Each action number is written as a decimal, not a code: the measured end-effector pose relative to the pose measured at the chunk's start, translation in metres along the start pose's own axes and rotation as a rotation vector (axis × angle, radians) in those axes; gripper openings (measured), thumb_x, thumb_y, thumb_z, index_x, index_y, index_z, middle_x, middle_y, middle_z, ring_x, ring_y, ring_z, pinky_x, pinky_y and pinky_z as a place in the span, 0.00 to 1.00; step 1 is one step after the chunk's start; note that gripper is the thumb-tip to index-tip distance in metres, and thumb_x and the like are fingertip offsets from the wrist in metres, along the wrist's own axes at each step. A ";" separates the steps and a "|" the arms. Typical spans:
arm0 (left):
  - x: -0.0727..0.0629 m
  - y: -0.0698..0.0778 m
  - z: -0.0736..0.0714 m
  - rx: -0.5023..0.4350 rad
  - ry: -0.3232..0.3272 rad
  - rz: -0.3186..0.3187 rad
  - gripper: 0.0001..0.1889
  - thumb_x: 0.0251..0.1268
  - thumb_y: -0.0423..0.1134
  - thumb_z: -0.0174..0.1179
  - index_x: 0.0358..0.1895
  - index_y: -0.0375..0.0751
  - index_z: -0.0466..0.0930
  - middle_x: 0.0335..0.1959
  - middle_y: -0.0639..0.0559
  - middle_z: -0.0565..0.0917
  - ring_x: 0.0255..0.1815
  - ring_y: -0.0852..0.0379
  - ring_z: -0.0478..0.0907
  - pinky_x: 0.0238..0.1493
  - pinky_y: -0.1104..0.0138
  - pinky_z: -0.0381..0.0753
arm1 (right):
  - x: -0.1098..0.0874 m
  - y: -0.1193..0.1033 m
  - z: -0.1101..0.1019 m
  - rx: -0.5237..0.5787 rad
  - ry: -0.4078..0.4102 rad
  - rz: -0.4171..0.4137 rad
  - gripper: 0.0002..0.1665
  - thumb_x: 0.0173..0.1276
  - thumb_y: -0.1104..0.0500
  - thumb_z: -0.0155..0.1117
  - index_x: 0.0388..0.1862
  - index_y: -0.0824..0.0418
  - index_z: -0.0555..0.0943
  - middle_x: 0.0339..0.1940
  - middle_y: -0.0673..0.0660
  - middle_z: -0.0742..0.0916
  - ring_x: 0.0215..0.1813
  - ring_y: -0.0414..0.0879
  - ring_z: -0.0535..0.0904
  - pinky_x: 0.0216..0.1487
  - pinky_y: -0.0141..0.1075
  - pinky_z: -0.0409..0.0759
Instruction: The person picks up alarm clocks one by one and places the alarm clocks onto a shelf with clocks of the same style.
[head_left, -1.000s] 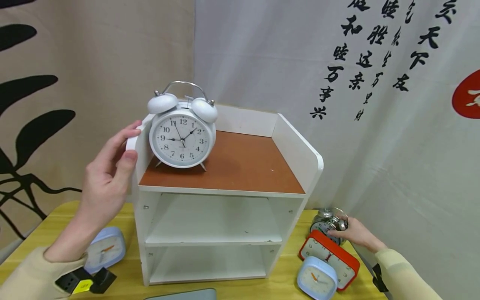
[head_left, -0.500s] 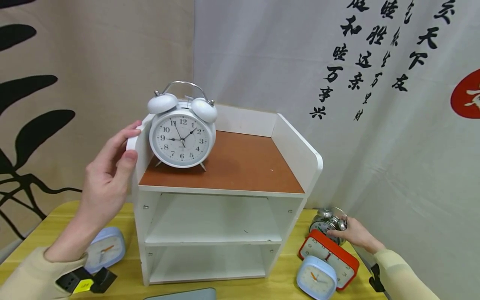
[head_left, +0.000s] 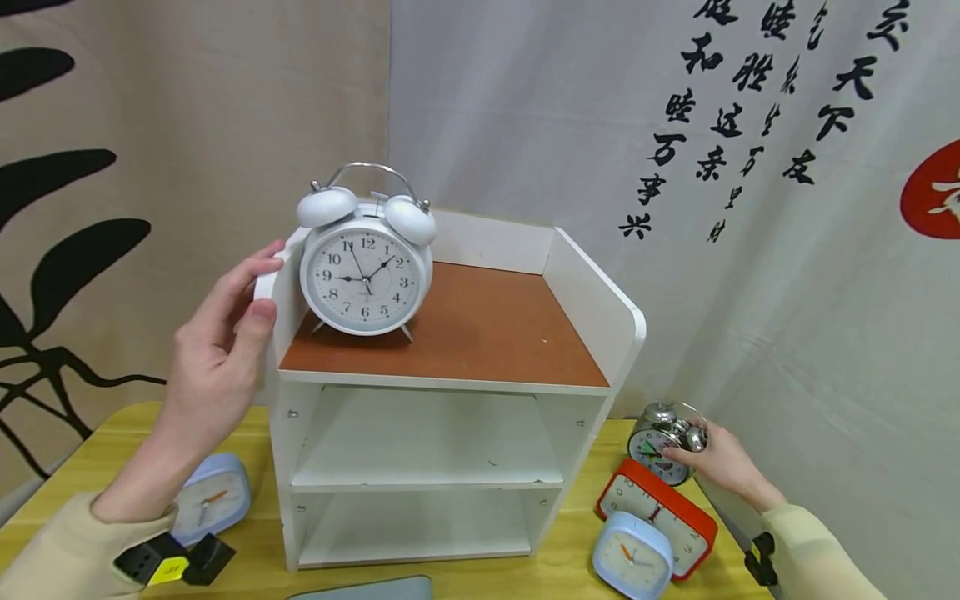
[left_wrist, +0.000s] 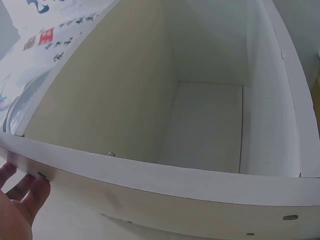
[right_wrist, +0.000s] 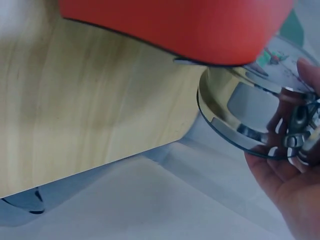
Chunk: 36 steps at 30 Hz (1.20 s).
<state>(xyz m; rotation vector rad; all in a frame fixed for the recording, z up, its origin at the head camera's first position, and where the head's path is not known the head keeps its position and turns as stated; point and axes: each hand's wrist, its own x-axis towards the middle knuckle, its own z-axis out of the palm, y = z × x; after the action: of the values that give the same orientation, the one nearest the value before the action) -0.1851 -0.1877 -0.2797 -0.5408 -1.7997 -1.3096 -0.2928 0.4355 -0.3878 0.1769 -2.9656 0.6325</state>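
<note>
The right grip (head_left: 726,462) is closed down around a silver twin-bell alarm clock (head_left: 651,454), thumb on the dial side and fingers round the back, so the clock sits directly within it, on its inner side. Whether the clock's feet bear on the worktop (head_left: 579,483) cannot be told. Just nearer the wearer than this grip is a red rectangular clock (head_left: 678,532); the views do not settle whether it touches the silver one. Closer still to the wearer stands a light blue square clock (head_left: 633,557), set before the red one.

The worktop's edge passes just beneath the right grip, with a pale curtain (head_left: 787,358) beyond. Leftward from the silver clock, a strip of worktop gives room as far as a white shelf unit (head_left: 435,383).

The left grip (head_left: 213,358), relaxed, with thumb and fingers apart, touches the upper left side panel of that unit. Just right of it, a white twin-bell alarm clock (head_left: 365,287) stands upright on the brown top (head_left: 495,333), whose bare surface spreads from there toward the opposite panel. Below the left grip, near the forearm, another light blue clock (head_left: 210,500) lies on the worktop.
</note>
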 end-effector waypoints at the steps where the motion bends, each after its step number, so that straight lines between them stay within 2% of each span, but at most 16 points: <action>1: 0.000 0.000 0.000 0.001 0.000 0.000 0.21 0.83 0.32 0.52 0.73 0.42 0.74 0.79 0.59 0.74 0.75 0.71 0.72 0.70 0.85 0.72 | -0.001 -0.001 -0.003 -0.003 0.019 -0.008 0.43 0.66 0.44 0.77 0.66 0.74 0.74 0.49 0.67 0.89 0.45 0.51 0.82 0.40 0.37 0.81; 7: 0.000 -0.001 0.000 0.004 -0.002 0.007 0.21 0.83 0.33 0.52 0.74 0.42 0.73 0.79 0.59 0.74 0.75 0.71 0.72 0.70 0.85 0.72 | -0.009 -0.008 -0.020 -0.008 0.087 -0.021 0.46 0.67 0.43 0.76 0.70 0.73 0.72 0.53 0.72 0.88 0.50 0.58 0.84 0.40 0.35 0.80; 14: 0.000 -0.001 0.000 0.001 0.002 -0.002 0.21 0.83 0.32 0.52 0.73 0.44 0.74 0.79 0.59 0.74 0.75 0.71 0.73 0.69 0.85 0.72 | -0.021 -0.027 -0.039 -0.017 0.132 -0.026 0.49 0.67 0.43 0.76 0.74 0.72 0.69 0.57 0.76 0.86 0.50 0.58 0.81 0.34 0.31 0.76; 22: 0.000 -0.001 0.000 -0.002 0.001 -0.006 0.21 0.83 0.33 0.52 0.73 0.44 0.74 0.79 0.59 0.74 0.75 0.71 0.73 0.70 0.85 0.72 | -0.036 -0.047 -0.055 -0.026 0.170 -0.039 0.51 0.66 0.44 0.77 0.77 0.70 0.67 0.61 0.80 0.83 0.51 0.62 0.81 0.34 0.31 0.74; 24: 0.000 -0.001 0.000 -0.004 0.002 -0.006 0.21 0.83 0.32 0.52 0.73 0.44 0.74 0.79 0.58 0.74 0.75 0.70 0.73 0.70 0.85 0.72 | -0.040 -0.051 -0.057 -0.029 0.183 -0.051 0.50 0.66 0.45 0.78 0.77 0.69 0.68 0.59 0.79 0.84 0.49 0.59 0.81 0.32 0.30 0.74; 28: -0.001 -0.001 0.000 -0.001 0.003 -0.015 0.21 0.83 0.33 0.52 0.73 0.44 0.74 0.79 0.58 0.74 0.76 0.70 0.72 0.70 0.85 0.72 | -0.050 -0.061 -0.060 -0.023 0.209 -0.082 0.48 0.66 0.46 0.79 0.76 0.65 0.70 0.56 0.75 0.86 0.42 0.40 0.78 0.30 0.30 0.74; 31: 0.000 0.001 0.000 0.008 0.003 -0.032 0.21 0.83 0.33 0.53 0.73 0.44 0.74 0.79 0.58 0.74 0.76 0.70 0.72 0.70 0.85 0.71 | -0.060 -0.069 -0.063 -0.005 0.235 -0.096 0.46 0.65 0.48 0.80 0.76 0.62 0.71 0.54 0.73 0.87 0.37 0.30 0.73 0.28 0.31 0.74; 36: 0.000 0.003 0.000 0.018 0.004 -0.048 0.21 0.83 0.33 0.53 0.74 0.45 0.74 0.79 0.58 0.74 0.76 0.71 0.72 0.69 0.86 0.71 | -0.075 -0.083 -0.068 0.015 0.283 -0.118 0.45 0.62 0.51 0.82 0.75 0.59 0.73 0.56 0.74 0.86 0.37 0.24 0.71 0.27 0.29 0.75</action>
<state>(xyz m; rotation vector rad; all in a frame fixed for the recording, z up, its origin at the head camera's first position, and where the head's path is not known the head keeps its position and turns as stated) -0.1833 -0.1865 -0.2781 -0.4873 -1.8293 -1.3247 -0.2019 0.3958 -0.3023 0.2406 -2.6583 0.6090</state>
